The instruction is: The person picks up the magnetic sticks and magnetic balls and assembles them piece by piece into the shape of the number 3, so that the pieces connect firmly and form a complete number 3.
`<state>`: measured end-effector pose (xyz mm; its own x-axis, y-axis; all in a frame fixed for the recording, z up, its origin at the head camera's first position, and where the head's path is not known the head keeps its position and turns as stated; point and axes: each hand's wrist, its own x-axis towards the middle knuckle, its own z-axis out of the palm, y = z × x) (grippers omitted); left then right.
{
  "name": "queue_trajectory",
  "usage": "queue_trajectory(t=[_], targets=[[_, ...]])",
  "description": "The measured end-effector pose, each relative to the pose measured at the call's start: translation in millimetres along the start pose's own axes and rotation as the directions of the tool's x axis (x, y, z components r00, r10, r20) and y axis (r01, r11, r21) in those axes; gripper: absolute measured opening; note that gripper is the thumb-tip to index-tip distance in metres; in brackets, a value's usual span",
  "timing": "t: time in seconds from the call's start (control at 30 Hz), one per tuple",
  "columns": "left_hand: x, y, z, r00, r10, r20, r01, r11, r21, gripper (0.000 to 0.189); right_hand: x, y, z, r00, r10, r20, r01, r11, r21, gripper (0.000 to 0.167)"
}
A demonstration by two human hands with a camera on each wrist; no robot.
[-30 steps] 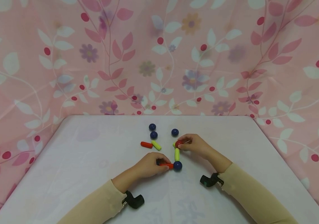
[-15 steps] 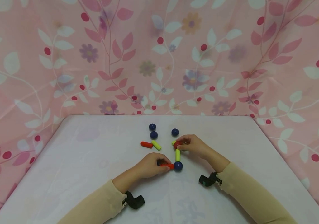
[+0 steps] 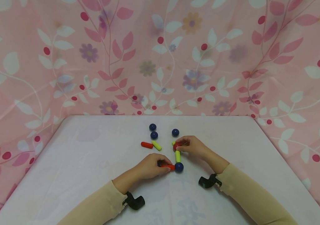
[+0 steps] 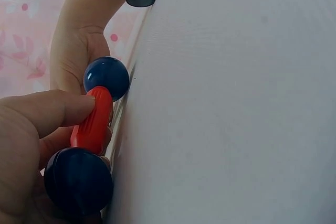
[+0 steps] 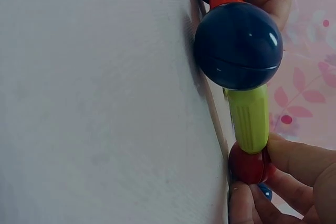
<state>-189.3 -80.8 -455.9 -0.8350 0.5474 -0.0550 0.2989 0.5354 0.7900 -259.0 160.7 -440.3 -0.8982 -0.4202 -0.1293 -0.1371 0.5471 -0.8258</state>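
Note:
My left hand grips a red rod, its thumb pressed along the rod's side. A dark blue ball sits at the rod's near end, mostly hidden by the hand in the head view. At the other end is a second blue ball. From that one a yellow-green rod runs away to a red ball, which my right hand pinches between thumb and fingers. Just past the red ball shows the tip of another yellow-green rod, partly covered by the ball and fingers.
Beyond the hands, a loose red rod lies end to side with a yellow-green rod. Two blue balls stand behind them, and a single blue ball is farther right. A pink floral curtain rises behind the white table.
My right hand has shifted slightly left and toward me with the red ball. The joined blue ball has edged a little right and nearer. My left hand stays nearly still.

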Motion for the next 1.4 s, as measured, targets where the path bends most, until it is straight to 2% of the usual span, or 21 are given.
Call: queue_trajectory(t=[0.33,0.6,0.93,1.13,1.4], targets=[[-1.0,2.5,-0.3,1.0,-0.004,0.012,0.004,1.0,-0.006,0.013,-0.6,-1.7,2.2,1.0,0.009,-0.018,-0.01,0.999,-0.038,0.03],[-1.1,1.7,-0.9,1.0,-0.001,0.02,0.001,1.0,-0.005,0.013,-3.6,-4.6,-0.2,1.0,0.005,-0.026,-0.006,1.0,-0.03,0.027],[-1.1,2.5,-1.1,1.0,-0.008,0.028,0.008,1.0,-0.003,0.013,-17.5,-15.9,-8.2,0.997,-0.025,-0.067,0.022,0.999,-0.037,0.023],[-0.9,1.1,-0.2,0.999,-0.015,0.031,0.015,1.0,0.006,0.014,-27.3,-17.7,-4.6,0.997,0.012,-0.07,-0.016,0.998,-0.058,0.017],[-0.8,2.8,-0.6,0.999,-0.021,0.033,0.021,1.0,0.005,0.015,-36.0,-14.9,1.5,0.997,0.029,-0.068,-0.031,0.999,-0.036,0.017]])
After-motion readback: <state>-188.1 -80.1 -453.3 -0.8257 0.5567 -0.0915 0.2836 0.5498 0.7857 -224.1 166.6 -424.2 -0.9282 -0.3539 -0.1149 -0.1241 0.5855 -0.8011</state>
